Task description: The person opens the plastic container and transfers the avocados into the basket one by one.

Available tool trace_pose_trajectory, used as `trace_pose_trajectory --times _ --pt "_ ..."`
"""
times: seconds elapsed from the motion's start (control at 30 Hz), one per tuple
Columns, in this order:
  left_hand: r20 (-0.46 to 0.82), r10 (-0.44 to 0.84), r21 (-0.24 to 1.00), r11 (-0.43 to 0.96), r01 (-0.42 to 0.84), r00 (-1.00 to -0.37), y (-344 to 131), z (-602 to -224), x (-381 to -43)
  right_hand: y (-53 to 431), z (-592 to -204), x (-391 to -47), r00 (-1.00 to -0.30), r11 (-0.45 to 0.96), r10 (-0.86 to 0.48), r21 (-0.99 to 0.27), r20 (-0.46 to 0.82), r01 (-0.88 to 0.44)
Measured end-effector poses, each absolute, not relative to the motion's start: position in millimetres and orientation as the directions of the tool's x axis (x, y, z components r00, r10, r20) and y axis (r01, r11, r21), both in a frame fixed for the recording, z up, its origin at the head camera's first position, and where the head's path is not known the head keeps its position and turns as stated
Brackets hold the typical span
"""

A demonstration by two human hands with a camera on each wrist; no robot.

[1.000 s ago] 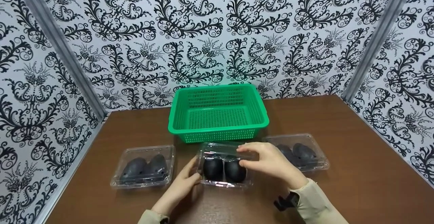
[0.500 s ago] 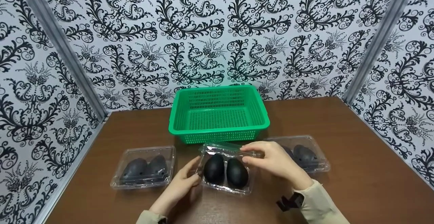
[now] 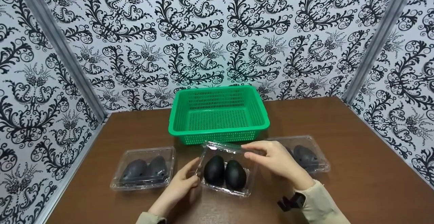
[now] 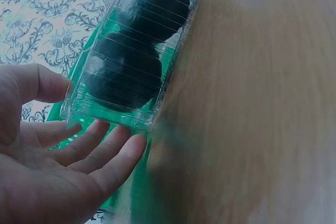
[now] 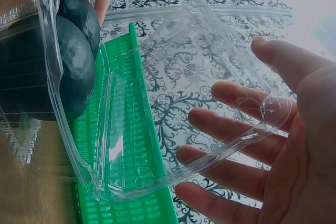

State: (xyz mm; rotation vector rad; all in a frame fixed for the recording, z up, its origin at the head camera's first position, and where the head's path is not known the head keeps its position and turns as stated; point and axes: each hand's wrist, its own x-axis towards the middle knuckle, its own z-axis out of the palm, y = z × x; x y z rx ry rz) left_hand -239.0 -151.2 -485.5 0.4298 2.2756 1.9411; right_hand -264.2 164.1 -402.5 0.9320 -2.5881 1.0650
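A clear plastic clamshell (image 3: 223,194) holding two dark, avocado-like fruits (image 3: 235,174) is tilted toward me in the head view. My left hand (image 3: 183,181) grips its left edge. The left wrist view has the thumb (image 4: 55,85) at one edge and fingertips under the other. At the upper right corner is my right hand (image 3: 274,159), thumb and fingers spread. In the right wrist view its fingers (image 5: 231,161) lie almost straight behind the clear lid (image 5: 173,179), which stands away from the fruits.
Behind the clamshell stands a green perforated basket (image 3: 218,129) with nothing in it. A second fruit pack (image 3: 142,168) lies at left. A third (image 3: 305,154) is at right, partly behind my right hand. All are on a brown table (image 3: 366,169) before patterned walls.
The clamshell has tipped further toward me and its front edge has come nearer, so the fruits show more fully. Both hands have stayed at its edges, the right shifting slightly right.
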Motion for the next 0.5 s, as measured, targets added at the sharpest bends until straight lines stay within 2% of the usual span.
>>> trace_pose_trajectory --times 0.5 --pt "0.126 0.277 0.959 0.211 0.188 -0.953 -152.8 -487.6 -242.9 163.8 -404.1 -267.4 -0.797 0.509 -0.422 -0.615 0.432 -0.603"
